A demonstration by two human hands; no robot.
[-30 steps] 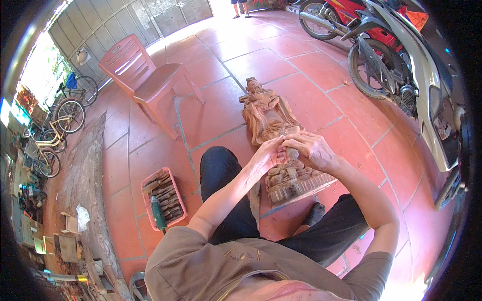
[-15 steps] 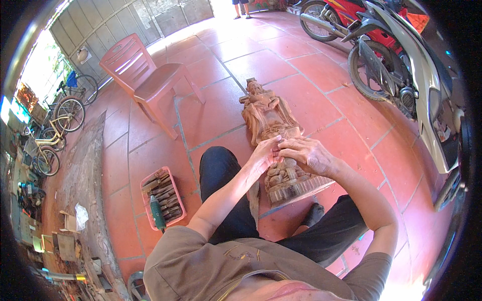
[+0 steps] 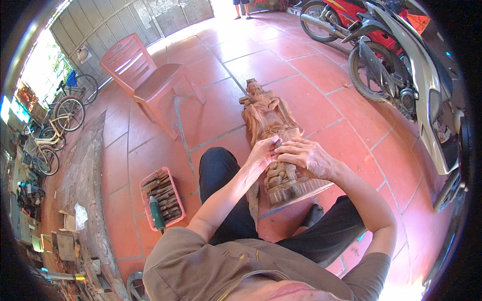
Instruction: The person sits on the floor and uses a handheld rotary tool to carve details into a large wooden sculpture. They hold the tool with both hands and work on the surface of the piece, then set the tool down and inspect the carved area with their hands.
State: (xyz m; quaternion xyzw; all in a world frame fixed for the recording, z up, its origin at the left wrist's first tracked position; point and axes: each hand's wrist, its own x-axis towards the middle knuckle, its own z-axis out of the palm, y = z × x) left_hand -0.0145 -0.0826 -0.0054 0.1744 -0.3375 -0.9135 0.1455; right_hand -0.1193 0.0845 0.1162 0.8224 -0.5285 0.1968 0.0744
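Observation:
A carved wooden statue (image 3: 271,116) of a robed figure lies face up on the tiles, its head away from me and its ridged base between my legs. Over its lower half, my left hand (image 3: 263,152) and my right hand (image 3: 307,157) meet, fingers bent and pressed together. A small dark thing (image 3: 277,143) shows at the fingertips, too small to name. Part of the carving below the hands is hidden by them.
On my left sits a pink plastic basket (image 3: 176,219) of chisel-like tools, with a green power tool (image 3: 156,212) on top. A red plastic chair (image 3: 159,90) stands beyond. Motorbikes (image 3: 401,75) are parked on the right, bicycles (image 3: 69,114) far left. A person's legs (image 3: 241,9) show at the back.
My fingers have shifted slightly over the statue, the right hand a little lower and to the left. A small dark thing now shows at the fingertips. The statue stays put.

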